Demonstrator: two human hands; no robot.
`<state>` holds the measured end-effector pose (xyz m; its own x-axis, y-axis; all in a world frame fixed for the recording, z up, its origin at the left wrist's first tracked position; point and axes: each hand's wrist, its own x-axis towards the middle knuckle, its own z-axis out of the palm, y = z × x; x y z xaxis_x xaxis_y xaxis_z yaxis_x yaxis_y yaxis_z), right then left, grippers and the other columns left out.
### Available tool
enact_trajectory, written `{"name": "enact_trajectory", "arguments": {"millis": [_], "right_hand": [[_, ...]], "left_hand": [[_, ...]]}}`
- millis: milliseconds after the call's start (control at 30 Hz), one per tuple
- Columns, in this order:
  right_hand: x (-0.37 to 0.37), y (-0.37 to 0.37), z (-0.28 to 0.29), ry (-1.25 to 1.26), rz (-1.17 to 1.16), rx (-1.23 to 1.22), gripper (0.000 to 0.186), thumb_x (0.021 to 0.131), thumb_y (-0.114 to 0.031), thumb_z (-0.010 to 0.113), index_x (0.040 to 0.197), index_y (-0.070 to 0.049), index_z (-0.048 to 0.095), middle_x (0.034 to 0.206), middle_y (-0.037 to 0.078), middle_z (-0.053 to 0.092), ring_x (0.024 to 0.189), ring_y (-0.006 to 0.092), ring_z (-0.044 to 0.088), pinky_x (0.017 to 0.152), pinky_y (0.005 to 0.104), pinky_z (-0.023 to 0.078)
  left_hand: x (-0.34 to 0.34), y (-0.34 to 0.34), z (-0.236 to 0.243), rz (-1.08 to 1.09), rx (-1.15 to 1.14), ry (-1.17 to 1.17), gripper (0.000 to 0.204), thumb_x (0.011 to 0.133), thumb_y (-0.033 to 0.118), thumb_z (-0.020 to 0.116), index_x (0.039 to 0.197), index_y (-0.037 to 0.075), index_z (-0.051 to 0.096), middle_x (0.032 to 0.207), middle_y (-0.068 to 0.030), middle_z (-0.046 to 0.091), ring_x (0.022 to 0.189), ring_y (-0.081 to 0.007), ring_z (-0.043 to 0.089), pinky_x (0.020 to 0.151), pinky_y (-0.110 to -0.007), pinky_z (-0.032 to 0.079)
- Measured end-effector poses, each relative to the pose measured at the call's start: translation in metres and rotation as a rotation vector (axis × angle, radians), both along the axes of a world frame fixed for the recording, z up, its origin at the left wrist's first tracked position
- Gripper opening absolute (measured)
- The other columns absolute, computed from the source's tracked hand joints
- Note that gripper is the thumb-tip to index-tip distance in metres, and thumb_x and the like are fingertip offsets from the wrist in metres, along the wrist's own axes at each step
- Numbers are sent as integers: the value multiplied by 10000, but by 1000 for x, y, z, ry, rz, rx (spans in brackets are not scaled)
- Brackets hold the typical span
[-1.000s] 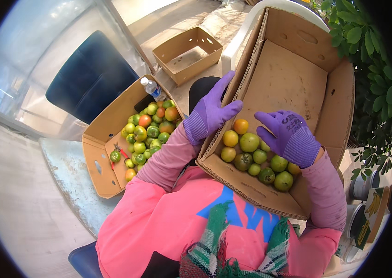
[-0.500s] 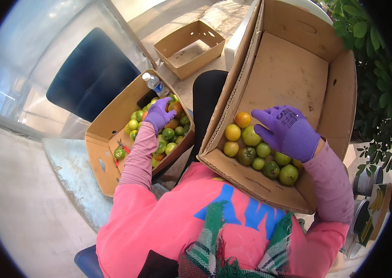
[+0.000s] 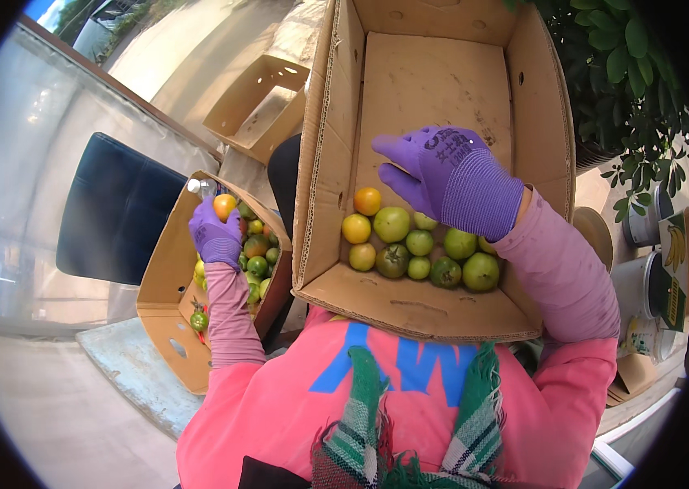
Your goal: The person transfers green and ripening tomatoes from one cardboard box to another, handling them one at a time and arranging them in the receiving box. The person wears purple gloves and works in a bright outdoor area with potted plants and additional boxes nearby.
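Observation:
My left hand point(image 3: 217, 232), in a purple glove, is closed on an orange tomato point(image 3: 225, 206) over the smaller cardboard box point(image 3: 167, 287). Green and reddish tomatoes point(image 3: 258, 246) fill much of that box. Above the large cardboard box point(image 3: 434, 77) hovers my right hand point(image 3: 442, 175), also gloved in purple, its fingers stretched out and nothing seen in them. Below it, green, yellow and orange tomatoes point(image 3: 392, 224) lie along the box's near end; the hand hides some of them.
A clear bottle point(image 3: 201, 188) stands at the smaller box's far end, and red-handled clippers point(image 3: 203, 310) lie partly hidden in its near end. Another cardboard box point(image 3: 256, 110) sits on the ground beyond. A dark blue chair back point(image 3: 120, 212) is at left, leafy branches point(image 3: 622, 49) at right.
My left hand has lifted an orange tomato from the pile in the smaller box. My right hand stays over the large box. The whole view has shifted, with the boxes now further left.

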<state>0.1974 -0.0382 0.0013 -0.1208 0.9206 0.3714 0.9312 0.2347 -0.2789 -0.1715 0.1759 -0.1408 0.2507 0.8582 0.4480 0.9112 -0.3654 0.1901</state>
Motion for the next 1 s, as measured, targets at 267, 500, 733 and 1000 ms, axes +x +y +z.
{"name": "enact_trajectory", "arguments": {"millis": [267,500,733,1000], "right_hand": [[-8,0,11,528,104,-141,537,983,-327,701,1418,-38,576,1151,192,727,1039,285,723,906,400,577],[1,12,-4,775,238,-336,542,915,-358,755,1305,-5,623,1050,180,756,983,285,736,878,384,566],[8,27,-16,-219,-135,-627,443,878,-246,776,1287,-100,687,1187,107,762,1086,293,729,894,395,571],[45,32,-63,-776,-213,-1108,367,870,-194,729,1230,-132,766,1265,90,738,1132,296,726,860,486,603]], "left_hand": [[126,-132,143,-773,259,-218,762,747,104,866,1432,30,540,1325,-134,620,1174,-340,596,1019,-442,461],[169,-124,122,-944,160,-138,805,699,117,867,1435,49,545,1369,-156,603,1192,-365,592,1061,-470,426],[173,-125,126,-962,36,-12,725,706,144,860,1375,99,584,1353,-157,602,1210,-384,579,1050,-486,440],[169,-128,127,-952,71,93,572,752,207,829,1267,87,613,1307,-146,609,1200,-373,586,990,-485,474]]}}
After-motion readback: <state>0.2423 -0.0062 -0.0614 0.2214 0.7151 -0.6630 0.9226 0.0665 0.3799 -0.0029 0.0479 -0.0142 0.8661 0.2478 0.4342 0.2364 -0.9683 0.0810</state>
